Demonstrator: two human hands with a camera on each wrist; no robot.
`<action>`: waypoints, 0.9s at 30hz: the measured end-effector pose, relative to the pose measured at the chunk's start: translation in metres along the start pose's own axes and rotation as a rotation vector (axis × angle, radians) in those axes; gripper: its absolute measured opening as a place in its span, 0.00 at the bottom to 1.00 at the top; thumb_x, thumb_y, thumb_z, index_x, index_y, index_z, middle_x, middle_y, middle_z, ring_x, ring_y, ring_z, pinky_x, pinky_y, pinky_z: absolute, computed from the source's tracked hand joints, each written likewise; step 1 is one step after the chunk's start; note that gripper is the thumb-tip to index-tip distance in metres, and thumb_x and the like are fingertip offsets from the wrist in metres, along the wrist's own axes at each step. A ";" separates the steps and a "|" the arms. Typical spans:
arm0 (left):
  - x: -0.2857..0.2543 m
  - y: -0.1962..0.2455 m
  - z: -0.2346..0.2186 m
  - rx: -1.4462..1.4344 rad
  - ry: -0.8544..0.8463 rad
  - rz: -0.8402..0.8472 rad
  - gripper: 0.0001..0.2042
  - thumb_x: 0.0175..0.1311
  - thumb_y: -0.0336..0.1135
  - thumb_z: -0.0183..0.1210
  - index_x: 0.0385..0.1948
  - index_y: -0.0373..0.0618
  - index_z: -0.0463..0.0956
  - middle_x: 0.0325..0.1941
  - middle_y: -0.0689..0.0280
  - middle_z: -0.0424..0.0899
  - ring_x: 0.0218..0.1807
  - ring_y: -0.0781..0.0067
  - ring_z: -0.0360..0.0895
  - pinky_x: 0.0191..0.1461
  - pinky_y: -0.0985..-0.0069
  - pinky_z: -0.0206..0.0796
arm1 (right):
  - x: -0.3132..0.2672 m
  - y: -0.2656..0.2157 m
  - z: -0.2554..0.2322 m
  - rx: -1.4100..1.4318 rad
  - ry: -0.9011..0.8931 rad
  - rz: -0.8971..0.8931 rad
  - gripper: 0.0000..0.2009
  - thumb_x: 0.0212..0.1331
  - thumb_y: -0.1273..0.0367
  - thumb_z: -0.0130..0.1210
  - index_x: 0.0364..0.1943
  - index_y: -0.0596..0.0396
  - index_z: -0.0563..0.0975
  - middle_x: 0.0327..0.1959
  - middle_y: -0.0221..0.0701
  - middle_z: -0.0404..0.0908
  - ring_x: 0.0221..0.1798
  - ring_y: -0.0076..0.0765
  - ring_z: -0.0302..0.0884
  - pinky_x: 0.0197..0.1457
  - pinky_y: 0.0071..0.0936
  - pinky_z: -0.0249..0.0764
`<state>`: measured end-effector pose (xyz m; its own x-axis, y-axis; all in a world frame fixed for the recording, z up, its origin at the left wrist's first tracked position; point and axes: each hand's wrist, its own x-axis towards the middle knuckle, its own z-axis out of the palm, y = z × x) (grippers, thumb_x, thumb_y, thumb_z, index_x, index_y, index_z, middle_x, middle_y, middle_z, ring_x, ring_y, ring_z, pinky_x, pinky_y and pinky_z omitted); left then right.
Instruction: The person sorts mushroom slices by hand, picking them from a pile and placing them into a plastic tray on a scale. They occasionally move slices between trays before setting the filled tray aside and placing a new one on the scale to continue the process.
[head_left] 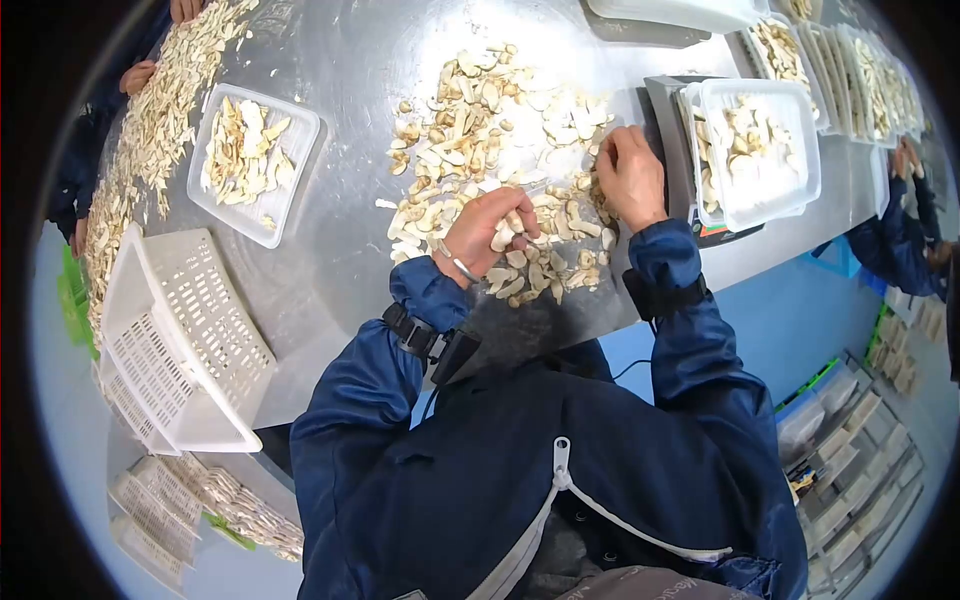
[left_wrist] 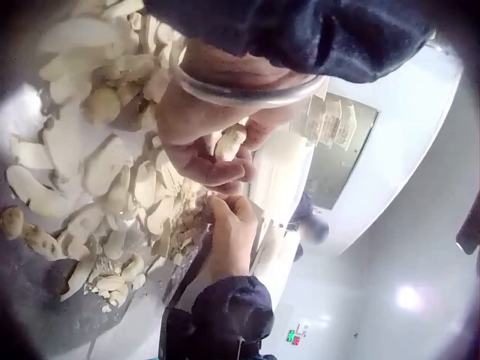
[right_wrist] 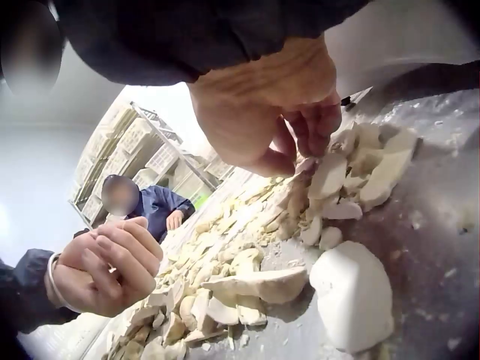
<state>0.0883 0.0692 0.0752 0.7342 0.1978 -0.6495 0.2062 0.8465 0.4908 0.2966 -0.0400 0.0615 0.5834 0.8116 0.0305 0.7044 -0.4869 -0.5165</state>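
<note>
A pile of pale, brown-edged mushroom slices (head_left: 470,125) is spread over the metal table. My left hand (head_left: 485,232), with a bangle at its wrist, is above the near part of the pile. Its curled fingers hold mushroom pieces (left_wrist: 231,142) against the palm. At the pile's right edge, my right hand (head_left: 632,178) reaches down with bent fingers. Its fingertips (right_wrist: 322,124) are right at the slices there; I cannot tell whether they pinch one. A large white piece (right_wrist: 352,296) lies near them on the metal.
A clear tray of slices (head_left: 255,225) sits to the left, above a white perforated basket (head_left: 215,300). Right of the pile, a filled plastic tray (head_left: 808,190) rests on a scale (head_left: 668,130). More filled trays (head_left: 850,75) stand behind. Other people's hands (head_left: 138,77) are at the far left.
</note>
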 end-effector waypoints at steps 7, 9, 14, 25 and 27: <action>0.010 -0.005 -0.007 0.068 -0.090 0.056 0.11 0.73 0.38 0.47 0.39 0.41 0.75 0.24 0.69 0.74 0.27 0.79 0.66 0.26 0.82 0.54 | -0.011 -0.005 -0.003 -0.038 0.030 -0.052 0.07 0.51 0.74 0.55 0.34 0.58 0.73 0.33 0.42 0.73 0.37 0.53 0.74 0.41 0.45 0.70; 0.009 -0.006 -0.008 0.077 -0.096 0.063 0.11 0.73 0.37 0.46 0.39 0.40 0.74 0.24 0.69 0.73 0.26 0.80 0.65 0.26 0.82 0.54 | -0.011 -0.004 0.000 -0.111 0.041 -0.082 0.07 0.51 0.74 0.56 0.34 0.58 0.72 0.32 0.43 0.72 0.37 0.54 0.73 0.41 0.45 0.70; 0.007 -0.008 -0.005 0.109 -0.074 0.062 0.12 0.73 0.37 0.46 0.37 0.40 0.74 0.24 0.69 0.73 0.26 0.79 0.64 0.26 0.81 0.54 | -0.008 -0.005 0.000 -0.159 0.052 -0.098 0.05 0.51 0.74 0.55 0.32 0.58 0.72 0.31 0.42 0.72 0.37 0.53 0.73 0.41 0.46 0.70; -0.004 0.004 0.027 -0.086 0.039 0.036 0.15 0.72 0.44 0.49 0.44 0.41 0.75 0.32 0.64 0.80 0.33 0.78 0.75 0.31 0.82 0.63 | -0.016 -0.051 -0.039 0.479 -0.345 0.094 0.11 0.51 0.74 0.54 0.40 0.57 0.79 0.32 0.38 0.76 0.37 0.47 0.76 0.43 0.38 0.73; 0.006 -0.007 0.010 0.000 -0.057 0.094 0.14 0.74 0.41 0.46 0.43 0.40 0.74 0.31 0.64 0.80 0.29 0.78 0.72 0.28 0.81 0.60 | -0.005 -0.042 -0.025 0.239 -0.005 -0.013 0.12 0.50 0.74 0.55 0.41 0.57 0.78 0.36 0.39 0.76 0.41 0.48 0.75 0.45 0.39 0.72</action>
<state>0.0977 0.0592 0.0732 0.7857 0.2482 -0.5667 0.1348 0.8253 0.5484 0.2739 -0.0319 0.1043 0.5725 0.8192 0.0349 0.5959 -0.3865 -0.7039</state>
